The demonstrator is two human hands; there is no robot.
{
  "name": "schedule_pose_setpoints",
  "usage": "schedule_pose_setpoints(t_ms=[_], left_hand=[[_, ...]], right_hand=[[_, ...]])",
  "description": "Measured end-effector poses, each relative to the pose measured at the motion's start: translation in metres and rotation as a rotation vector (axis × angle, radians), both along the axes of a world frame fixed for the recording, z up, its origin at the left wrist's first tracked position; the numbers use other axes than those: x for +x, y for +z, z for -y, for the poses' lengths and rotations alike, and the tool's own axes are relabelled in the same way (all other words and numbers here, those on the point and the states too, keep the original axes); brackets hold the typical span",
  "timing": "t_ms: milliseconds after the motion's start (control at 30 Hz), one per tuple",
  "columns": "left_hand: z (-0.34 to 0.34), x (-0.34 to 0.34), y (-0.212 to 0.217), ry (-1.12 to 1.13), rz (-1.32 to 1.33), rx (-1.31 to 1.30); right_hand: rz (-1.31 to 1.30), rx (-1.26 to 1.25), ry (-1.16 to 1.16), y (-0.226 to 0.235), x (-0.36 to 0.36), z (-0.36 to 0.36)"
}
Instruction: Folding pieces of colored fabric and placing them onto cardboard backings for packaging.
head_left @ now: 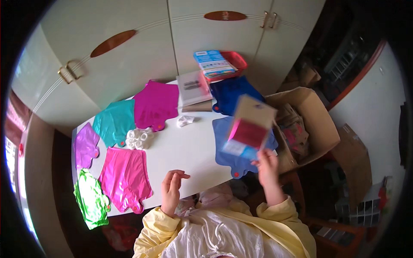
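Observation:
My right hand (267, 165) is closed on the lower edge of a flat packet (251, 124), blurred by motion, with brown card at the top, a shiny pink panel and a light-blue lower part. It is held over a blue-grey foil balloon (223, 148) on the right of the table. At the table's front edge my left hand (172, 189) hovers with loosely bent fingers and nothing in them. Ahead of it lie a small white bundle (186, 121) and several white ribbon rolls (140, 138).
Flat foil balloons in magenta (157, 105), teal (115, 122), purple (86, 144), pink (125, 176), green (91, 198) and dark blue (236, 92) lie around the white table (193, 155). A clear packet (191, 88) and a red basket (241, 61) stand behind. An open cardboard box (320, 124) is at right.

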State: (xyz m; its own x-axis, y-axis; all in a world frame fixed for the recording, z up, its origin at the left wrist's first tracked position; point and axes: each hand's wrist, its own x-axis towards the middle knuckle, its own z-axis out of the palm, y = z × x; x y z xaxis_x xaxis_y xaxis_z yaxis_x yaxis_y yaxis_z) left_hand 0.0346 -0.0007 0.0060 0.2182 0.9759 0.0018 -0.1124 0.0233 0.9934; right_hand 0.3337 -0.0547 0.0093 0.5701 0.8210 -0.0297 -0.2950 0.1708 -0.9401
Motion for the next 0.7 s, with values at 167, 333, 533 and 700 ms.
schedule_pose_setpoints(t_ms=[167, 333, 533, 700], left_hand=[[0.001, -0.008, 0.003, -0.034, -0.196, 0.032], [0.003, -0.018, 0.002, -0.019, -0.077, 0.130], [0.028, -0.070, 0.008, 0.026, -0.530, 0.317], [0.059, -0.127, 0.002, -0.180, -0.382, 0.225]], right_hand=[[-0.061, 0.092, -0.454, 0.000, 0.137, 0.014], [-0.391, -0.029, -0.488, -0.060, 0.219, 0.028], [-0.078, 0.025, -0.377, -0.042, 0.115, -0.001], [0.415, 0.094, 0.067, 0.005, -0.041, -0.038]])
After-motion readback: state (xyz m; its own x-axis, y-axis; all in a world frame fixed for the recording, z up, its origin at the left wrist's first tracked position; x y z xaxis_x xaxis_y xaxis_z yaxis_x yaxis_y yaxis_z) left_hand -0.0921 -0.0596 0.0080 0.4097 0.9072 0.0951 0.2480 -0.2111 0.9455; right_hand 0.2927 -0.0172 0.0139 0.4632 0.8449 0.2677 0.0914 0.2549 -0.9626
